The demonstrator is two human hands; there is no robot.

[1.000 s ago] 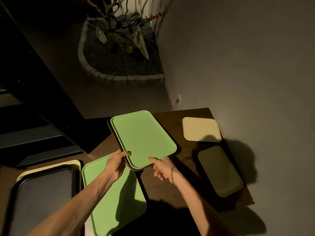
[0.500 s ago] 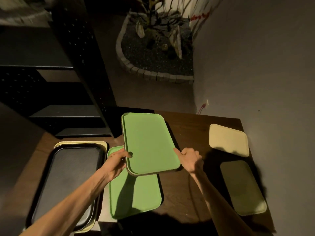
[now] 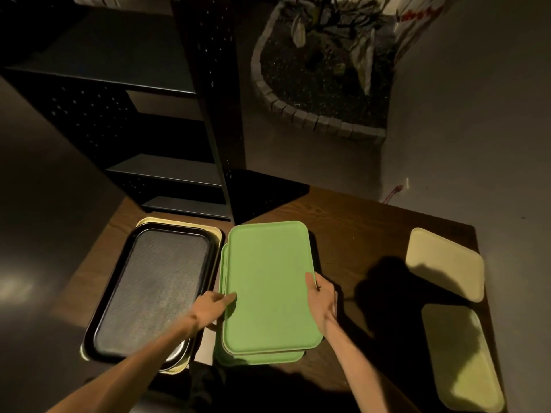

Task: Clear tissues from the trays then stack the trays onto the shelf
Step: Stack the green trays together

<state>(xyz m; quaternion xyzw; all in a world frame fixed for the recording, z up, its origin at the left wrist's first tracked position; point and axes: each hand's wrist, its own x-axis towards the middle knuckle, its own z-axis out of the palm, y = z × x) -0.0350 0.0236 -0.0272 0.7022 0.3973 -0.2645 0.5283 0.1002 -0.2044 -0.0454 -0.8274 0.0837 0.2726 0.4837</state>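
On a dim wooden bench (image 3: 357,231) beside an empty black shelf (image 3: 167,171), both hands' fingers clasp a light green plastic tray (image 3: 268,281) over its twin, no tissues visible, every tray not yet shelved.

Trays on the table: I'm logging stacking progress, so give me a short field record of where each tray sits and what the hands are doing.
held tray: bright green tray, over another green tray on the wooden table
left hand: grips held tray's left edge
right hand: grips its right edge
left stack: black tray on a cream tray
right side: pale cream tray, olive tray, lying apart
shelf: no trays visible
tissues: none visible
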